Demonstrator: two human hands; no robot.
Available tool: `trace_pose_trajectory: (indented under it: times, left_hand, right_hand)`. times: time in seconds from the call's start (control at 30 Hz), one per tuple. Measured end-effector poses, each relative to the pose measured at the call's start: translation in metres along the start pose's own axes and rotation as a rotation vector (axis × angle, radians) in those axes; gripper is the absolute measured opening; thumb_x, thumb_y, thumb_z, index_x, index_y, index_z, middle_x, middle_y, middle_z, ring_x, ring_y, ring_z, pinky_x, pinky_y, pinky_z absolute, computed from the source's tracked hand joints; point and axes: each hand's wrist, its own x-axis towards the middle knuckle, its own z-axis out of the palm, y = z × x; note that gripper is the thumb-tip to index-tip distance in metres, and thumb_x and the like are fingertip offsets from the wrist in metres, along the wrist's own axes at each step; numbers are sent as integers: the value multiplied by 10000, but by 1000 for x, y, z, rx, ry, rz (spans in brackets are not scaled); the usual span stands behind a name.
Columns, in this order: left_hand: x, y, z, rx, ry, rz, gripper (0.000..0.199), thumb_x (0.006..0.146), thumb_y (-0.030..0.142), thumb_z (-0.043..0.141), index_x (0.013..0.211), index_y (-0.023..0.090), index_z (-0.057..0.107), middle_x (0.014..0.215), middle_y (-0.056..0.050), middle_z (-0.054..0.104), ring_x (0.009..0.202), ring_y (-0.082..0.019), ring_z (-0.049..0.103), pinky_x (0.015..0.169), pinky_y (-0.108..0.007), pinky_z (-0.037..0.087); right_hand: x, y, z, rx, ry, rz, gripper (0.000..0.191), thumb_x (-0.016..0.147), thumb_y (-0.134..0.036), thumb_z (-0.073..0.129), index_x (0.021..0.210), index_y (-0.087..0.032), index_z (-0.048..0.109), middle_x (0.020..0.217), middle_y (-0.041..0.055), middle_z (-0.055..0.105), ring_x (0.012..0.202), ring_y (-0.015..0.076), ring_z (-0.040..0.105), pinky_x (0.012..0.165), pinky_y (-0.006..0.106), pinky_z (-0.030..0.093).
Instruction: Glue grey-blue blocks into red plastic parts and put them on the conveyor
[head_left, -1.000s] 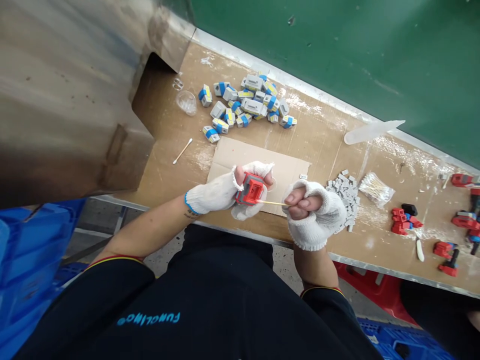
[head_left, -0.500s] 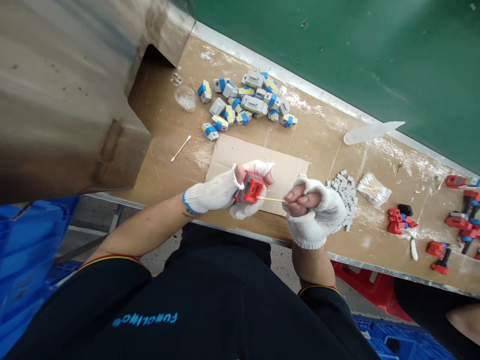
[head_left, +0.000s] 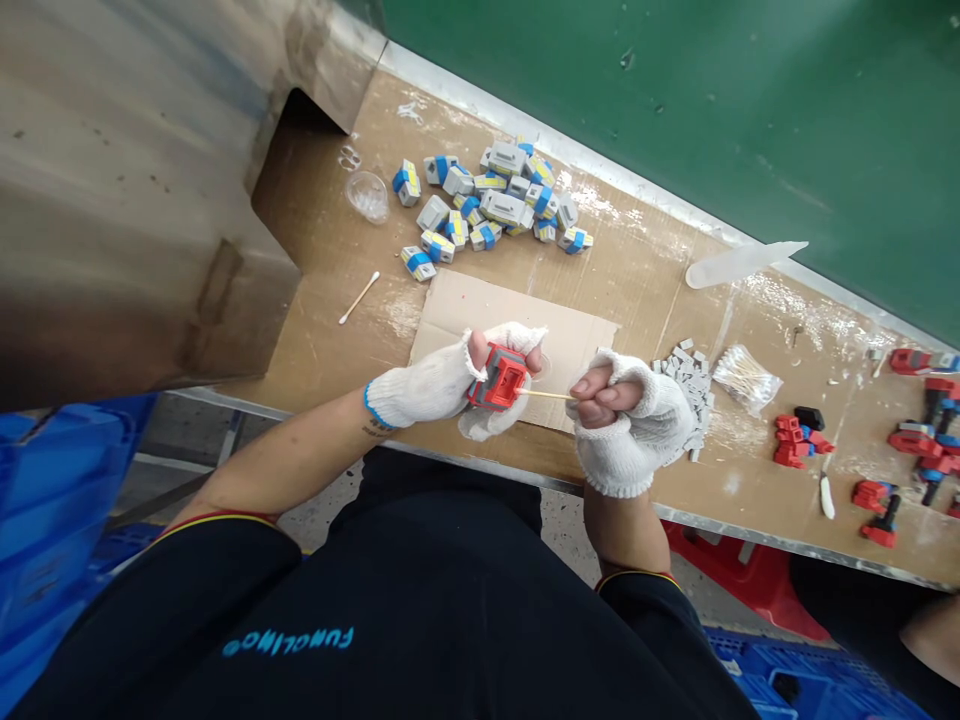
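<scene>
My left hand, in a white knit glove with bare fingertips, is closed around a red and grey plastic toy part. A recess in the part faces up and to the right. In a similar glove, my right hand pinches the thin stick of a cotton swab. The swab's far end meets the lower right edge of the red part, and its tip is hidden there. Both hands are above a flat cardboard piece near the front of the table.
Grey, blue and yellow blocks lie in a pile at the back. Small grey pieces and a bag of cotton swabs are on the right, with red parts beyond. One loose swab lies left. A metal housing borders the left side.
Almost nothing differs. Both hands keep their hold, and the swab stays against the red part; the view has shifted very slightly.
</scene>
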Motion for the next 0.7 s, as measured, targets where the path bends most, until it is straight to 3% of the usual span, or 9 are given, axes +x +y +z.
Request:
trace_pose_trajectory:
  times: [0.23, 0.53, 0.7]
  left_hand:
    - [2, -2, 1, 9, 9, 3, 727, 944, 929, 745, 1088, 241, 557, 619, 84, 627, 351, -110, 458, 359, -215, 382]
    - [0, -7, -5, 26, -33, -2, 731, 970, 935, 700, 1132, 233, 579, 583, 48, 665, 336, -129, 447, 364, -225, 363]
    - [0, -4, -3, 20, -23, -19, 730, 951, 933, 728, 1109, 234, 584, 588, 45, 669, 343, -128, 456, 362, -217, 359]
  right_hand:
    - [1, -1, 1, -44, 36, 15, 284, 1019, -440, 875, 826, -291, 731, 726, -16, 728, 615, 164, 748, 434, 241, 584]
    - [0, 0, -1, -9, 28, -5, 187, 1025, -365, 876, 885, -307, 766, 779, -18, 770, 674, 163, 788, 476, 235, 622]
    - [-2, 0, -1, -11, 58, 30, 170, 1005, -380, 892, 894, -321, 777, 779, -21, 769, 665, 179, 776, 517, 292, 676]
